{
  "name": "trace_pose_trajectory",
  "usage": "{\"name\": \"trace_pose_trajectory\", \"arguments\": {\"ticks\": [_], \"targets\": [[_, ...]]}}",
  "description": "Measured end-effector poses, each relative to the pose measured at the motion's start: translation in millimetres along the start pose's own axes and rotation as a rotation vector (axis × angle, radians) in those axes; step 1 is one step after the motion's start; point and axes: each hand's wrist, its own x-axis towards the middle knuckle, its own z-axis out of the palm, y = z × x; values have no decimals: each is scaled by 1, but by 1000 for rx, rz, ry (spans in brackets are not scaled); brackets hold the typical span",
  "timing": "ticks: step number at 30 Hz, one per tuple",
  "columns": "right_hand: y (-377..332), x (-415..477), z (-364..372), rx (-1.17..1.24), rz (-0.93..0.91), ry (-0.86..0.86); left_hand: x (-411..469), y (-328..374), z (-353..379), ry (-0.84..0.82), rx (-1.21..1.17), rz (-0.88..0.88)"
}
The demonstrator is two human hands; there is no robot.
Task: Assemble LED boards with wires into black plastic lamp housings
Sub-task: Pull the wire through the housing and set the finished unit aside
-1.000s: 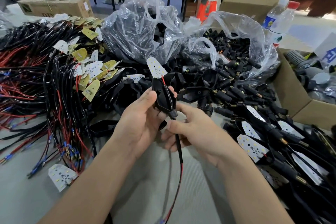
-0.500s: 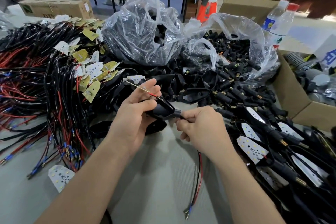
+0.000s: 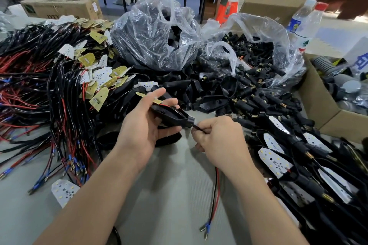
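Left hand (image 3: 143,127) has the black housing (image 3: 171,116) in its grip, fingers (image 3: 157,93) curled over the far side and thumb tucked underneath, narrow neck pointing toward the other hand. A yellowish board (image 3: 146,96) sticks out edge-on just past those fingers, and a thin red lead runs from it down into the housing. Right hand (image 3: 221,139) is right up at the neck, fingers (image 3: 209,123) pinching the black cable (image 3: 196,127) where it leaves the housing. Below that pinch the red and black wires (image 3: 217,191) hang down to the grey desk (image 3: 169,195), ending in blue-sleeved terminals (image 3: 207,226) close to the body. Left of the left fingers sprawls a big tangle of wired boards (image 3: 59,89), with one loose white board (image 3: 62,189) lying flat nearer the body. Beyond both sets of fingers sit two clear bags of black parts (image 3: 157,32), with loose housings (image 3: 217,95) spilled in front of them. Right of the right fingers lies a row of finished lamps (image 3: 276,161), white boards facing up, and further right stands an open cardboard box (image 3: 322,109).
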Motion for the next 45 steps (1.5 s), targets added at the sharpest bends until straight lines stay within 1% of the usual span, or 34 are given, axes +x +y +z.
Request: {"name": "trace_pose_trajectory", "arguments": {"ticks": [4,8,11,15,18,19,21,23,24,25,27,29,31,34,37,40,45], "targets": [[-2,-1,0,38,28,1,1,2,-2,3,26,82],[-5,-3,0,132,43,-66,2,2,-4,-14,25,85],[-9,-6,0,177,30,-136,4,4,-9,-76,11,67],[-11,-5,-2,407,71,-255,6,10,-18,-211,12,70],[-10,-5,-7,537,112,-309,7,11,-22,-186,-8,63],[-10,-4,-8,532,117,-304,8,10,-23,-156,-5,54],[-7,-4,-8,376,99,-238,9,7,-23,-105,7,37],[-7,-4,-5,148,39,-92,10,5,-22,-87,47,33],[-8,-5,-4,90,-2,-7,11,3,-22,-89,75,37],[-11,-7,-3,78,-57,61,10,3,-21,-94,108,42],[-16,-9,-3,144,-149,138,8,1,-19,-107,194,62],[-20,-10,-3,246,-163,180,6,0,-17,-142,283,88],[-22,-10,-2,277,-154,187,4,0,-15,-194,337,115],[-22,-10,2,288,-148,145,0,-2,-12,-278,373,151],[-19,-9,4,291,-126,163,-3,-5,-10,-352,432,177],[-16,-6,5,234,-145,173,-4,-4,-7,-344,519,214],[-16,-7,8,186,-164,141,-2,-4,-7,-300,545,237]]}}
